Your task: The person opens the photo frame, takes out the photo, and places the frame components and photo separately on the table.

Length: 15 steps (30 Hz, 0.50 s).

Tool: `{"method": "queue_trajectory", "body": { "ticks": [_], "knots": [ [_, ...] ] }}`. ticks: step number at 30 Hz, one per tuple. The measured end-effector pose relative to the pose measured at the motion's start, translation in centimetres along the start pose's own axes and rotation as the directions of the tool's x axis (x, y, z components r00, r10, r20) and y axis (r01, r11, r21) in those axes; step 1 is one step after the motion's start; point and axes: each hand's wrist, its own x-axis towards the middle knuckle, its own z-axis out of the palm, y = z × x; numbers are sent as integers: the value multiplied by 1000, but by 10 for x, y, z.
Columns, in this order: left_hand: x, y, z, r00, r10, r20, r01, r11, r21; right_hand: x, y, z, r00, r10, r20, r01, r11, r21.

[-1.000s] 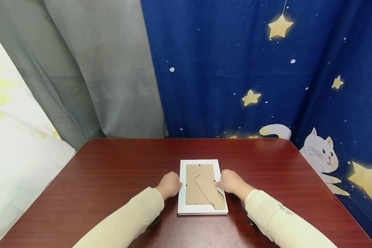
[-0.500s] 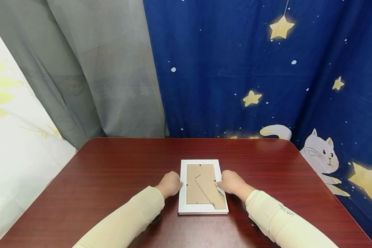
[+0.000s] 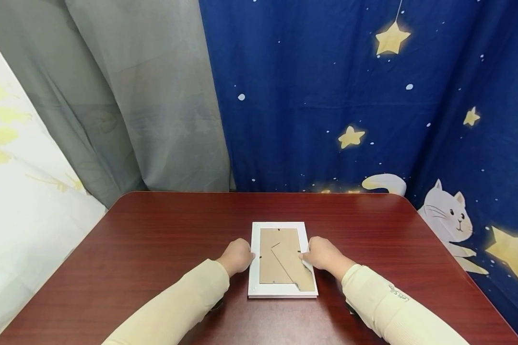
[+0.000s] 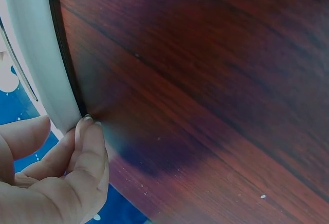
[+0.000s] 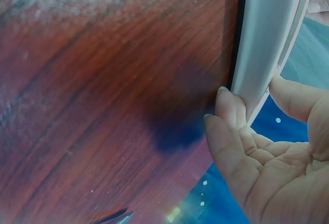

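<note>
A white picture frame (image 3: 253, 278) lies back side up on the table, its brown backing board (image 3: 280, 263) facing me. The stand flap on the backing looks flat, and its lower right corner overlaps the white border. My left hand (image 3: 236, 256) grips the frame's left edge; in the left wrist view its fingertips (image 4: 88, 124) tuck against the side at the tabletop. On the right edge my right hand (image 3: 323, 252) pinches the frame, thumb on top, with fingers (image 5: 229, 106) at the lower side in the right wrist view. The frame's front is hidden.
The dark red wooden table (image 3: 177, 220) stretches around the frame, with rounded far corners. Behind it hang a grey curtain (image 3: 168, 120) and a blue curtain (image 3: 293, 96) with stars and a cat. White cloth (image 3: 34, 230) hangs at the left.
The head view has shifted very slightly. Both hands keep their hold on the picture frame, which stays in place on the table.
</note>
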Motion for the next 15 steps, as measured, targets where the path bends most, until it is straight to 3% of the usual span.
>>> {"method": "queue_trajectory", "body": {
  "ticks": [10, 15],
  "knots": [
    [-3, -1, 2, 1000, -4, -15, 3, 999, -40, -3, 3, 0, 1000, -3, -20, 4, 999, 36],
    [-4, -4, 4, 999, 28, -29, -29, 998, -56, -5, 4, 0, 1000, -11, -26, 13, 998, 61]
  ]
}}
